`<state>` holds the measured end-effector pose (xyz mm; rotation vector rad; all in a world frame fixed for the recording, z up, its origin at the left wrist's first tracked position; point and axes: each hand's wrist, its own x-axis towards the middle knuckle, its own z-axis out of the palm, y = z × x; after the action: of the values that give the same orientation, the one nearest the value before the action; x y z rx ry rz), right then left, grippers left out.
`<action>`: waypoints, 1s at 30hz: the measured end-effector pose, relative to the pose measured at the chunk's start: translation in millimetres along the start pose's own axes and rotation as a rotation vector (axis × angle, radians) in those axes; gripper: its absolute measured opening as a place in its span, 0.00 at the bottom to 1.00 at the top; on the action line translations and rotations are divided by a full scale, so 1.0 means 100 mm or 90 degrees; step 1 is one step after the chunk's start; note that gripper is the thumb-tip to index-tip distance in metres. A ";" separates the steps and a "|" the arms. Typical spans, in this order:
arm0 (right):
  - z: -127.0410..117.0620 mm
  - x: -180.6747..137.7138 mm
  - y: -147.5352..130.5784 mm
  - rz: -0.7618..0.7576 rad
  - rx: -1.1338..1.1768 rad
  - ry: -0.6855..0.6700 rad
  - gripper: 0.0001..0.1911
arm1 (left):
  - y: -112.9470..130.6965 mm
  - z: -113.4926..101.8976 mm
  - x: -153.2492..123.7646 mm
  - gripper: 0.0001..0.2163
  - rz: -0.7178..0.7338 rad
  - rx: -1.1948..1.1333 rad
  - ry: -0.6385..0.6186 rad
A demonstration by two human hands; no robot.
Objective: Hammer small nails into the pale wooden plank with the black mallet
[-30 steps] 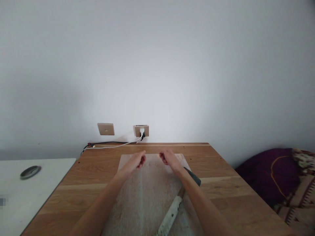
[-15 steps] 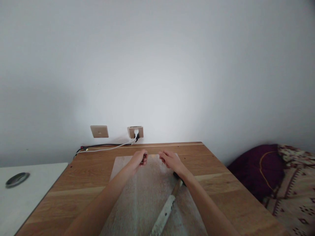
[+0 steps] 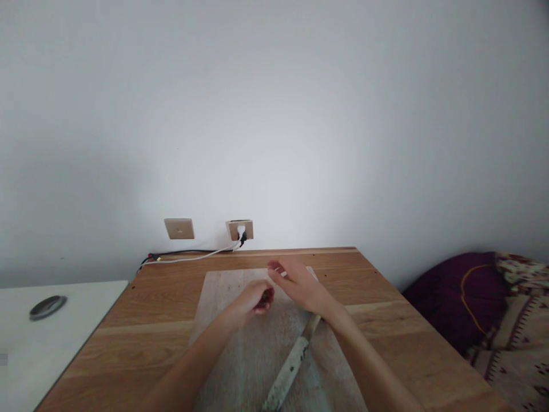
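My left hand (image 3: 256, 296) is curled above a worn, pale wooden board (image 3: 227, 326). Small dark bits show inside its fingers, too small to name. Just right of it and slightly farther off, my right hand (image 3: 297, 281) hovers over the board's far end, thumb and fingers apart, with nothing seen in it. A hammer (image 3: 289, 366) lies slantwise on the board, its handle wrapped in whitish, spotted material. My right wrist hides the hammer's head.
The board rests on a wooden tabletop (image 3: 141, 343) against a white wall. A black and a white cable (image 3: 193, 258) run along the back edge to a wall socket (image 3: 240, 230). On the left a white surface (image 3: 26, 355) bears a grey oval (image 3: 48, 307); purple cloth (image 3: 458, 297) lies right.
My left hand has come nearer and to the right, toward my right hand. The right hand's fingers have spread from a pinch, and its wrist now covers the hammer's head.
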<state>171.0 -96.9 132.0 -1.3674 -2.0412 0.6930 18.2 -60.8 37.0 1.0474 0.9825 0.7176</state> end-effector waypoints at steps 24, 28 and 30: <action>0.33 -2.28 1.49 0.019 -0.325 0.230 0.19 | -0.60 -0.54 -1.69 0.12 0.353 0.988 0.261; 0.44 -2.36 1.51 0.006 -0.381 0.217 0.20 | -0.96 -0.92 -2.02 0.15 0.385 1.050 0.331; 0.46 -2.36 1.51 0.005 -0.399 0.228 0.21 | -1.07 -1.04 -2.14 0.16 0.408 1.055 0.323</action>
<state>305.4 -270.8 -46.9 -1.6828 -2.0245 -0.2199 -160.1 -244.5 -14.5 2.7982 1.7414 0.5838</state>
